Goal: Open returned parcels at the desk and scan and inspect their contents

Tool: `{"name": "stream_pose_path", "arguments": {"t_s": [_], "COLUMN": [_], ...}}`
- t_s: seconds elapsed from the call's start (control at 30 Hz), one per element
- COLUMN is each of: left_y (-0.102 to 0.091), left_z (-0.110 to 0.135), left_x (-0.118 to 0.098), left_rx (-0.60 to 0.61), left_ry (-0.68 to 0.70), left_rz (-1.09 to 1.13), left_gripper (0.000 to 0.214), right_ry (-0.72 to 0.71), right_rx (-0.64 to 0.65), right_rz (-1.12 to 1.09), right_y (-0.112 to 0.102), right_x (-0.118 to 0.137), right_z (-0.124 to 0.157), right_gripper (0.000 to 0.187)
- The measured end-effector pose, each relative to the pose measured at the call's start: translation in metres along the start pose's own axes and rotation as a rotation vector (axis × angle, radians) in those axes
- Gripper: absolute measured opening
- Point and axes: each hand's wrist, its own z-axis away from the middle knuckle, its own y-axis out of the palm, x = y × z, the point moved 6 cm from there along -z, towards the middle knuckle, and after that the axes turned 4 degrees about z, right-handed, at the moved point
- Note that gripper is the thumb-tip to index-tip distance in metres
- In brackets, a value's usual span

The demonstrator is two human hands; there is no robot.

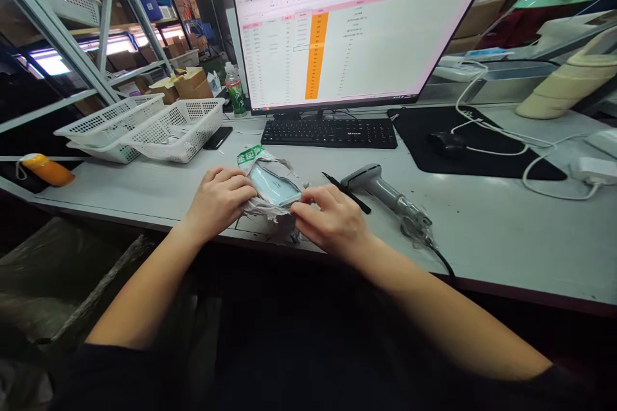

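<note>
A small crumpled plastic parcel with a green-and-white label at its top corner lies at the front edge of the grey desk. A pale flat item shows through the torn wrapper. My left hand grips the parcel's left side with curled fingers. My right hand pinches its right lower edge. A black pen and a grey handheld barcode scanner lie just right of my right hand.
A black keyboard and a large monitor with a spreadsheet stand behind. White mesh baskets, a phone and a green bottle are at back left. A mouse on a black mat sits at right. An orange object rests far left.
</note>
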Motion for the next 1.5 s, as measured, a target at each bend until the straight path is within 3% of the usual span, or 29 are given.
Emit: {"name": "stream_pose_path", "arguments": {"t_s": [0.17,0.27,0.43,0.6,0.73,0.8,0.9,0.97,1.1,1.23,1.3,1.37,1.5], "left_y": [0.009,0.014,0.01,0.003,-0.001,0.0,0.0,-0.001,-0.005,-0.01,-0.012,-0.014,-0.023], "left_z": [-0.002,0.002,0.01,0.012,-0.002,-0.013,-0.028,-0.033,-0.028,-0.021,-0.019,-0.017,0.0], "left_x": [-0.001,0.0,-0.009,-0.004,0.022,0.03,0.03,0.029,0.024,0.005,-0.009,-0.024,-0.046], "left_rx": [0.056,0.021,-0.054,-0.103,-0.12,-0.114,-0.167,-0.247,-0.45,-0.551,-0.52,-0.416,-0.232], "left_ry": [0.004,-0.022,-0.002,0.056,0.017,0.018,0.017,-0.042,-0.173,-0.074,-0.002,0.098,0.278], "left_rz": [0.063,0.12,0.129,0.146,0.115,0.099,0.19,0.327,0.537,0.599,0.63,0.636,0.459], "left_gripper": [0.025,0.023,0.019,0.036,0.031,0.029,0.027,0.022,0.018,0.021,0.023,0.024,0.023], "right_ry": [0.029,0.086,0.287,0.296,0.245,0.205,0.129,0.052,-0.086,-0.102,-0.035,0.018,0.026], "right_rx": [0.051,0.094,0.002,0.005,-0.037,0.09,0.445,0.616,0.699,0.715,0.71,0.695,0.694], "right_rz": [0.056,-0.057,-0.327,-0.385,-0.357,-0.319,-0.237,-0.213,-0.228,-0.181,-0.103,-0.039,-0.08], "right_y": [0.002,0.015,0.029,0.004,-0.023,-0.016,0.016,0.036,0.055,0.066,0.071,0.073,0.073], "right_x": [-0.019,-0.03,-0.039,-0.039,-0.045,-0.041,-0.026,-0.011,0.014,0.015,0.004,-0.009,-0.016], "right_z": [0.004,0.008,0.02,0.012,-0.032,-0.065,-0.107,-0.126,-0.144,-0.141,-0.137,-0.133,-0.126], "right_gripper": [0.011,0.01,0.006,0.018,0.024,0.029,0.05,0.049,0.031,0.031,0.033,0.035,0.039]}}
